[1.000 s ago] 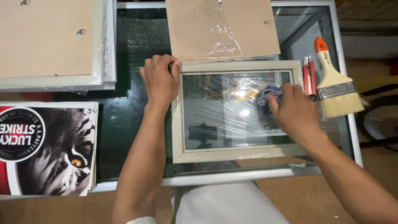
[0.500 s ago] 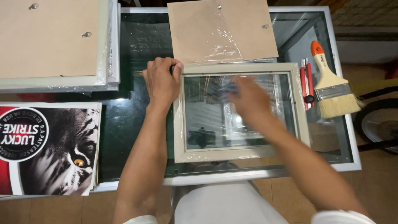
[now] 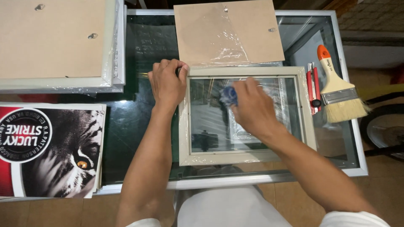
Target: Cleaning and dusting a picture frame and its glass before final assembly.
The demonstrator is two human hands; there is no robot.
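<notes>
Head view, looking straight down on a glass-topped table (image 3: pixel 139 113), and right in the centre of the frame lies a pale picture frame (image 3: pixel 309 122) with its glass pane (image 3: pixel 208 122) facing up, flat on the table so the whole surface can be reached. The left hand (image 3: pixel 167 84) sits at the frame's upper left corner, fingers curled over the edge and pressing down, a grip that looks meant to keep the frame from sliding. The right hand (image 3: pixel 251 107) is over the upper middle of the pane, fingers bunched tight around a small blue cloth (image 3: pixel 229 95) pressed against the glass, as one holds a wad for rubbing. Just above the frame lies a brown backing board (image 3: pixel 229 31) with clear film over it, set off the frame, which leaves the pane open. At the right of the frame, near the table's edge, a red utility knife (image 3: pixel 312 86) and a wide paintbrush (image 3: pixel 338 90) with an orange-tipped handle lie side by side, close by but clear of the pane. In the upper left, more frames (image 3: pixel 54 42) are stacked back side up; lower left holds a pile of printed posters (image 3: pixel 50 151) showing a tiger's eye, kept well apart from the glass.
</notes>
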